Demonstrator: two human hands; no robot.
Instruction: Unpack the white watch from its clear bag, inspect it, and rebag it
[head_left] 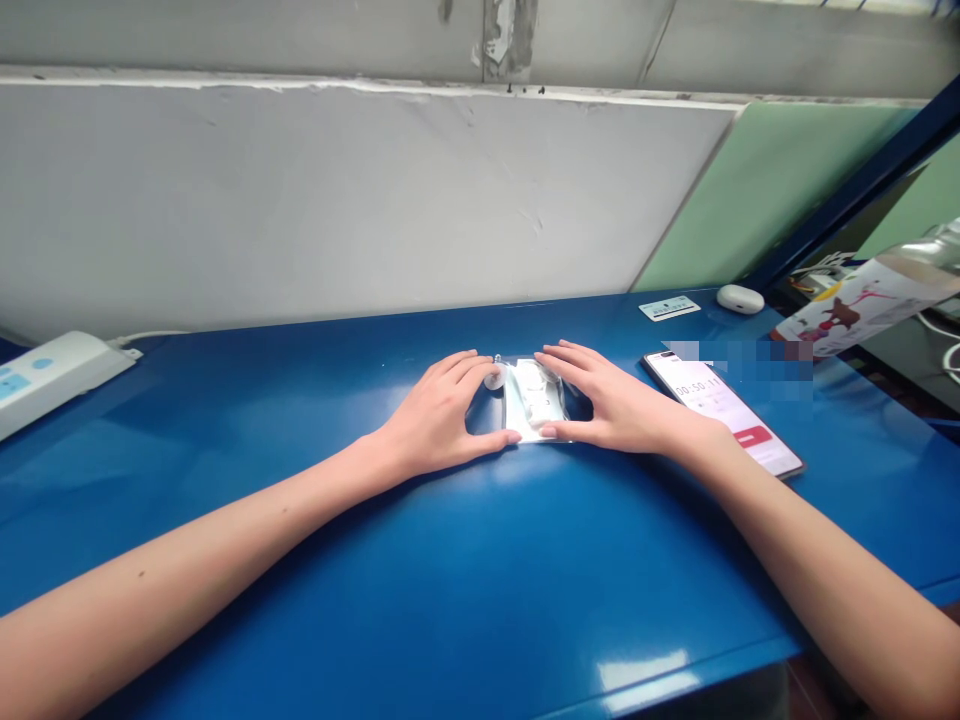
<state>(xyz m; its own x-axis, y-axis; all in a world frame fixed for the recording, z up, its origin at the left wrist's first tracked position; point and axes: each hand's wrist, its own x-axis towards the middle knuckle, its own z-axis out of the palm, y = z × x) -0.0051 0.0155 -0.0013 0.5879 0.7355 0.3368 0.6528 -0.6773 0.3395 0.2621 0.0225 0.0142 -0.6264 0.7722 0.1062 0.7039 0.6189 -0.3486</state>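
A small clear plastic packet [534, 395] with a white item inside lies on the blue table. What the white item is, I cannot make out. My left hand [439, 415] is curved at the packet's left side, its thumb on the near left corner and its fingertips by the far left corner. Close to those fingertips is a small round clear piece [494, 378]. On the other side, my right hand [611, 398] spans the packet from far edge to near edge, with thumb and fingertips touching it.
To the right lies a phone [720, 410] showing a timer. Behind it are a card [670, 308] and a white earbud case [740, 299]. A labelled bottle [862, 295] leans at the far right. A white power strip [64, 375] sits at the left, and a wall [337, 200] backs the table [450, 580].
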